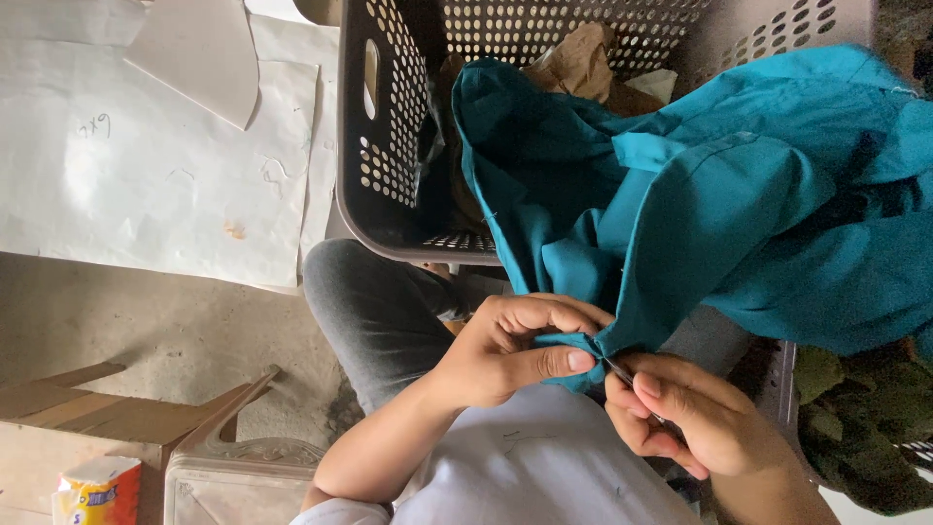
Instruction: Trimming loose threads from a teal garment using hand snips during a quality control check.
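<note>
My left hand (505, 352) pinches the teal garment (739, 233) at its bunched edge. My right hand (685, 423) grips a thin metal tool (622, 372) right beside it. Tight spot, with the grey basket (384, 126) close behind.

Soft, even daylight fills the scene, with no hard-edged shadows anywhere. The white paper sheets (146, 165) at the upper left are the brightest area and verge on overexposure, their surface detail washed out. The teal cloth (739, 224) is evenly lit, with deeper shade only inside its folds and where it sinks into the perforated basket (389, 126), whose interior is dark. Both hands are sharp enough to show nails and knuckles. The dark green fabric (855, 428) at the lower right is dim and slightly soft. The view is turned sideways. Edges show little visible bending, and there is no glare or motion blur.
</note>
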